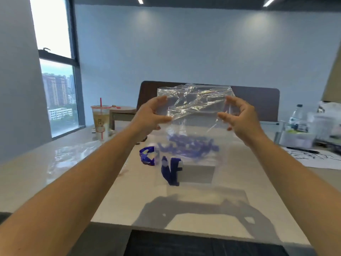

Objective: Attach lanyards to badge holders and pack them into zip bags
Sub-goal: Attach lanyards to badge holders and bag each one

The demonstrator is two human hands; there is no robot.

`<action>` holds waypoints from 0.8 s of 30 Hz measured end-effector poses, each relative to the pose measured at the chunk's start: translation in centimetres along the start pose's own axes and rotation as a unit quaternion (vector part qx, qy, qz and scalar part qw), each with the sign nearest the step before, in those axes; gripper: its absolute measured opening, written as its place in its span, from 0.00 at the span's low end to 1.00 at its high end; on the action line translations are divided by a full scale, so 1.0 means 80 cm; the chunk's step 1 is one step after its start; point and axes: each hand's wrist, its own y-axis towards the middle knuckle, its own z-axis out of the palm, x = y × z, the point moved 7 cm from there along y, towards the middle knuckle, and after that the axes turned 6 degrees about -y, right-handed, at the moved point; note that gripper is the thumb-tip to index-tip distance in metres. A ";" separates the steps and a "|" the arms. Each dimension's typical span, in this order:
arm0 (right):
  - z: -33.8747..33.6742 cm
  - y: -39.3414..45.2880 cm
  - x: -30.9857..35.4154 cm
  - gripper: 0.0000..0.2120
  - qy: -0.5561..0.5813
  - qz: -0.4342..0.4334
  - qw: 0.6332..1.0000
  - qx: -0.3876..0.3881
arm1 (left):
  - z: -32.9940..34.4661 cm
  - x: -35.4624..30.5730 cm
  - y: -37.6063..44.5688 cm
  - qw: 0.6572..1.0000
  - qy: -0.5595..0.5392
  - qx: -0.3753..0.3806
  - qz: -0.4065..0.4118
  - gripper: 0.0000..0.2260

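I hold a clear zip bag (195,111) up in the air over the table. My left hand (153,115) pinches its left edge and my right hand (238,117) pinches its right edge. The bag's top is crumpled and folded. Inside its lower part hangs a badge holder (197,172) with a blue lanyard (170,171). Behind the bag, a pile of blue lanyards (191,145) lies on the table, blurred through the plastic. Another coiled blue lanyard (147,155) lies left of it.
A stack of clear zip bags (72,154) lies on the table (239,206) at the left. A drink cup with a red straw (100,121) stands at the back left. Bottles and plastic boxes (304,126) and papers (317,156) fill the right side.
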 end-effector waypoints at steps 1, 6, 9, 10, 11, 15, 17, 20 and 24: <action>-0.022 -0.004 -0.006 0.26 -0.014 0.004 1.000 -0.013 | 0.021 -0.002 0.002 1.000 -0.004 0.018 0.003 0.29; -0.121 -0.017 -0.024 0.25 -0.087 0.021 0.994 -0.068 | 0.111 -0.018 0.015 0.995 -0.046 0.087 0.008 0.29; -0.164 -0.025 -0.048 0.26 -0.118 0.052 0.987 -0.093 | 0.162 -0.016 0.023 0.990 -0.051 0.128 0.007 0.28; -0.173 -0.027 -0.060 0.26 -0.128 0.069 0.985 -0.095 | 0.178 -0.011 0.025 0.989 -0.045 0.138 0.006 0.28; -0.177 -0.030 -0.075 0.27 -0.140 0.087 0.982 -0.092 | 0.193 -0.002 0.028 0.989 -0.041 0.145 0.003 0.28; -0.180 -0.040 -0.144 0.29 -0.189 0.156 0.967 -0.075 | 0.252 0.055 0.037 0.982 -0.023 0.183 -0.035 0.30; -0.175 -0.040 -0.181 0.31 -0.231 0.189 0.953 -0.053 | 0.275 0.083 0.043 0.977 -0.003 0.205 -0.053 0.31; -0.160 -0.038 -0.225 0.34 -0.254 0.224 0.941 -0.021 | 0.299 0.119 0.057 0.972 0.026 0.222 -0.079 0.32; -0.144 -0.033 -0.270 0.35 -0.290 0.242 0.926 0.008 | 0.323 0.167 0.072 0.963 0.055 0.239 -0.112 0.35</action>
